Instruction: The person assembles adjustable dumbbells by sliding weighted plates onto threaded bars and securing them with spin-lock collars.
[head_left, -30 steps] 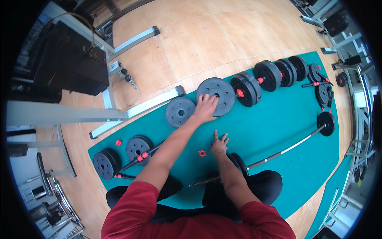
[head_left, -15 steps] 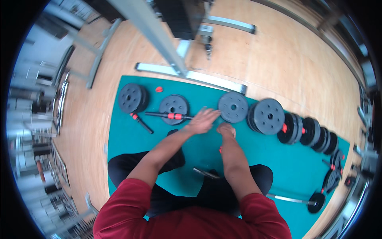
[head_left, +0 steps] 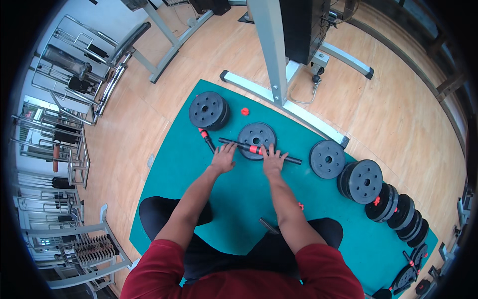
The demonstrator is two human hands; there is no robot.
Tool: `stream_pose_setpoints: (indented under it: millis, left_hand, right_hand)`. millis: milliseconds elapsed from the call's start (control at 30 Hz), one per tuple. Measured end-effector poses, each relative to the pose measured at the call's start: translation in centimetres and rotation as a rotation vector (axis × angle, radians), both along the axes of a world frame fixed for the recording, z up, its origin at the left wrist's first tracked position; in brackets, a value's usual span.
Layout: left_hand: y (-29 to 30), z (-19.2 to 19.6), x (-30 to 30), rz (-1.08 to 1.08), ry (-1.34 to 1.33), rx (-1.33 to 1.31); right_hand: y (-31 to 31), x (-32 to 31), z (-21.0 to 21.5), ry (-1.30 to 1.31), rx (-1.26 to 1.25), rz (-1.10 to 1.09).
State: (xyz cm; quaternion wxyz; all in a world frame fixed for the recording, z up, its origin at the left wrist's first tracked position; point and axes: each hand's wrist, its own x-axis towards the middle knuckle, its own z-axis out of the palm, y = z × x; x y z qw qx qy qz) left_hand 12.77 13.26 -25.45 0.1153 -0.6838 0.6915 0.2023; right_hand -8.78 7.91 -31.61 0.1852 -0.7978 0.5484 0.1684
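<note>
A black dumbbell bar (head_left: 295,160) with a red collar lies across a dark weight plate (head_left: 266,130) on the green mat. My left hand (head_left: 222,160) reaches the bar's left part, fingers stretched out and fingertips at the threaded end. Over the bar just right of its red collar, my right hand (head_left: 273,162) rests with its fingers spread. A second short bar (head_left: 208,142) with a red collar lies left of my left hand, beside a stack of plates (head_left: 207,110). Beyond the plate sits a red star-shaped nut (head_left: 245,111).
Another plate (head_left: 327,159) and a thicker stack (head_left: 365,182) lie to the right, then loaded dumbbells (head_left: 400,212). A threaded rod (head_left: 269,225) lies near my leg, a red nut (head_left: 301,206) by my right forearm. A grey machine frame (head_left: 313,119) stands along the mat's far edge.
The view has swung left, so the scene sits further right. Both hands have moved left onto the bar; my right hand has gone from closed near the single plate to spread fingers.
</note>
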Motion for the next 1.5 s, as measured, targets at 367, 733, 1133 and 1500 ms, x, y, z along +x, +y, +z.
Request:
stream_pose_setpoints:
  millis: [367, 733, 1133, 1500]
  left_hand:
    - [-6.2, -5.2, 0.5, -0.172, 0.026, -0.176]
    - [-6.0, -13.5, 3.2, 0.761, 0.967, 0.084]
    - [-5.7, -12.6, 4.7, 1.076, 1.325, 0.299]
    - [-9.3, -12.1, 2.7, 0.973, 1.064, 0.196]
  right_hand:
    - [-0.6, 0.0, -3.2, -0.222, 0.024, -0.36]
    - [3.2, 2.2, -2.1, -0.251, 0.053, -0.632]
    - [1.9, -10.5, 8.9, 0.214, -0.16, -0.273]
    - [8.9, -17.1, 3.3, 0.111, -0.162, -0.364]
